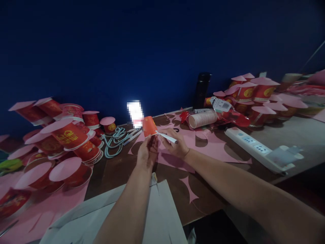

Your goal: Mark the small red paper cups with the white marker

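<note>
My left hand (pixel 147 150) is raised over the brown table (pixel 119 169), its fingers closed round a small red paper cup (pixel 149 126) held up at the fingertips. My right hand (pixel 175 144) is beside it, pinching a thin white pen-like stick (pixel 167 137) whose tip touches the cup's lower edge. Under both hands lies pink paper (pixel 215 145) with round holes cut out of it.
A heap of red cups capped with pink discs (pixel 61 142) lies at the left, another (pixel 256 95) at the back right. Scissors (pixel 115 140), a sleeve of stacked cups (pixel 203 118), a black flask (pixel 201 89), a white power strip (pixel 256 147) and white sheets (pixel 152 217) surround my hands.
</note>
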Motion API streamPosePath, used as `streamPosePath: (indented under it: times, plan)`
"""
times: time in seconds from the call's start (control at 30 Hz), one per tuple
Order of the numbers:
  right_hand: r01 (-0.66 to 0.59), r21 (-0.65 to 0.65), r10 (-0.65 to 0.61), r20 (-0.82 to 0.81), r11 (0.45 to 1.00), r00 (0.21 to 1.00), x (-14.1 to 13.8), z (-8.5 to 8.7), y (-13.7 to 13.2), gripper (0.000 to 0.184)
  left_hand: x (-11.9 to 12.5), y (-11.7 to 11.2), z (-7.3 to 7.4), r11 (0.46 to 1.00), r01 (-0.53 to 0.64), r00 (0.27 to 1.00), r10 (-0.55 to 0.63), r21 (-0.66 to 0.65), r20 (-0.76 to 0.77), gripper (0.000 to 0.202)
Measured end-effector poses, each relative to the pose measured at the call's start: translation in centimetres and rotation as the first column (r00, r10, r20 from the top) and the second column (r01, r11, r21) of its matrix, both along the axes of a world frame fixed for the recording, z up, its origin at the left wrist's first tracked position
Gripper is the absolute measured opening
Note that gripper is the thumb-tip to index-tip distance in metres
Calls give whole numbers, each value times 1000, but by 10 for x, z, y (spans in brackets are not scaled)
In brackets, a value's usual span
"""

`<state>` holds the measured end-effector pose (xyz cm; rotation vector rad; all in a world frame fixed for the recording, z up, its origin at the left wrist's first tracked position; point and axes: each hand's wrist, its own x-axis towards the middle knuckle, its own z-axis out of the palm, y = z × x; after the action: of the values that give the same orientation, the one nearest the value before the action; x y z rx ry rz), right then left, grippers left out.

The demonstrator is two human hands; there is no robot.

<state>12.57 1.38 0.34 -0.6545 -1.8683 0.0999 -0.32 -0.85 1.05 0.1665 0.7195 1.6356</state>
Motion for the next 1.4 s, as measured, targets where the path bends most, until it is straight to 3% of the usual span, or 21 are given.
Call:
streamPosePath:
  times: [0.33,0.6,0.77,1.17,1.4]
  plan:
    - [-17,-22,18,20,1000,1000,1,-4,2,24,7,-1,0,999,0,999,-2,-47,-54,10]
    - [-13,-19,13,29,1000,1000,1,-6,3,22,8,2,-13,991,111,971,-94,67,-219,6]
    - [-18,-8,18,32,1000,999,0,-5,3,23,11,3,-16,989,114,952,-83,90,-295,8]
    - [51,11,-51,28,999,998,-1,-4,0,20,9,4,-15,991,117,961,-96,67,-261,13]
    - [79,3,-79,35,997,996,-2,-4,-1,19,9,2,-12,994,100,966,-85,50,-244,6]
